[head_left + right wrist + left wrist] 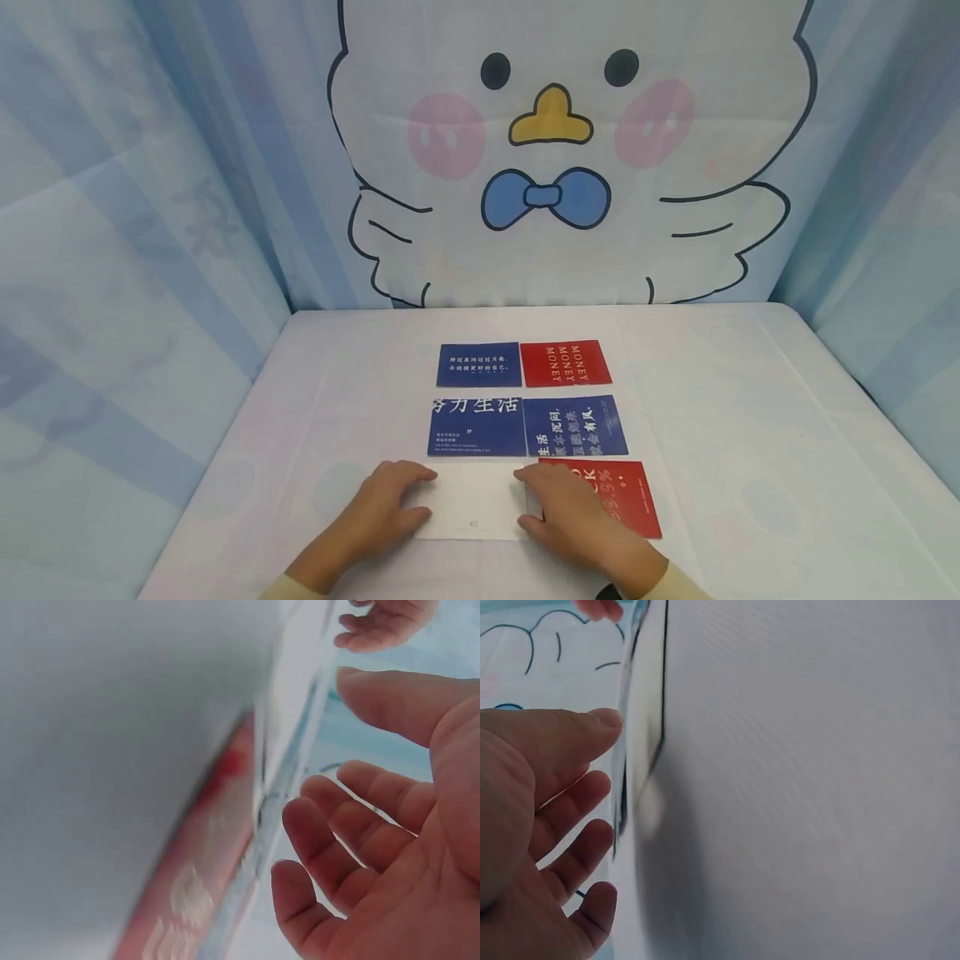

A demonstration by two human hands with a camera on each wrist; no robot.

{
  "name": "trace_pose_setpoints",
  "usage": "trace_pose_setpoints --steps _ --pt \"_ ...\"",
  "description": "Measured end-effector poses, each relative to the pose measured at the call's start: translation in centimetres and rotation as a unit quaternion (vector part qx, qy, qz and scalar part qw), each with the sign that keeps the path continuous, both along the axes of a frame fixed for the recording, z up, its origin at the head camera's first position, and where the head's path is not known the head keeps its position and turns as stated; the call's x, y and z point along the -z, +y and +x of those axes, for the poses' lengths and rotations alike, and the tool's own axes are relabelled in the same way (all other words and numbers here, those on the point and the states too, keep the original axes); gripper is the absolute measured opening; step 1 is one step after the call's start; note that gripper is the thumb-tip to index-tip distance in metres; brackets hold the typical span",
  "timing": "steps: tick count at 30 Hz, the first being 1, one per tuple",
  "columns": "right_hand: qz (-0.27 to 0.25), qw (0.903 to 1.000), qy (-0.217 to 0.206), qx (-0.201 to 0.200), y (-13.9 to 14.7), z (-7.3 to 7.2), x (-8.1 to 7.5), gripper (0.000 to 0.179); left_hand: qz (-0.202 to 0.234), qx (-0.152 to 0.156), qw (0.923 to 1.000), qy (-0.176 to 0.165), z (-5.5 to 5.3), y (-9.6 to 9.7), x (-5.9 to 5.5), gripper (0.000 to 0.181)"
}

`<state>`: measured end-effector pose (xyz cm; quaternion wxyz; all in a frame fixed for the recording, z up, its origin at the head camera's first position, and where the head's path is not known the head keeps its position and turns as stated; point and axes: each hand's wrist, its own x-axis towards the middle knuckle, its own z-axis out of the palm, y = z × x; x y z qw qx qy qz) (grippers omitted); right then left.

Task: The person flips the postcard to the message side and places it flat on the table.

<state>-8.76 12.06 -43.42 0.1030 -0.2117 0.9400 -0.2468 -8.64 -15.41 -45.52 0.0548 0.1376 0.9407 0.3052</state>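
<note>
A white card (pixel 474 496) with a tiny mark near its lower edge lies on the table between both hands. My left hand (pixel 384 507) is at its left edge, thumb and fingers apart and loosely bent. At the opposite edge is my right hand (pixel 567 515), which partly covers a red card (pixel 637 498) with white print. The right wrist view shows the right hand's fingers (pixel 319 844) spread and loosely bent, with nothing between them. In the left wrist view the left thumb (pixel 604 720) is close to the edge of a thin card; whether it touches is hard to tell.
Behind the white card lie two blue printed cards (pixel 477 429) side by side. Farther back are another blue card (pixel 478 365) and a red card (pixel 566 363). A pale cloth covers the table (pixel 360 392), and a cartoon curtain (pixel 547 267) hangs behind it.
</note>
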Motion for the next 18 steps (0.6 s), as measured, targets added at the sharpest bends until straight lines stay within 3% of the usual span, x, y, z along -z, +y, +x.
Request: trace_pose_setpoints --steps 4,11,18 --pt "-0.027 0.9993 -0.006 0.025 1.7 0.5 -0.8 0.058 0.017 0.015 0.9997 0.002 0.0 0.9 -0.7 0.043" --pt "-0.028 0.995 0.013 0.095 4.8 1.2 -0.5 0.06 0.008 0.088 0.9955 0.035 -0.7 4.5 -1.3 0.049" --pt "-0.001 0.9913 -0.005 0.132 7.7 1.7 0.1 0.063 0.028 0.099 0.9946 0.016 -1.2 8.3 -1.1 0.057"
